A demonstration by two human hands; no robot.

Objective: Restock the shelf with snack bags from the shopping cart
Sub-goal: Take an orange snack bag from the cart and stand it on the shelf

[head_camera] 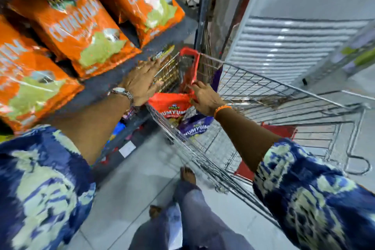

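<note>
A wire shopping cart (263,95) stands to the right of the dark shelf (113,85). Inside it lie a red snack bag (170,105) and a purple snack bag (194,126). My right hand (205,97) reaches down into the cart and its fingers touch the top of the red bag; the grip is partly hidden. My left hand (142,83), with a wristwatch, hovers flat with fingers spread over the cart's left rim, holding nothing. Three orange snack bags (81,26) lean on the shelf at the upper left.
The cart's red corner guard (192,61) is just beyond my hands. A white louvred panel (294,46) stands behind the cart. More packets (119,128) fill the lower shelf. My legs (188,209) stand on grey floor tiles beside the cart.
</note>
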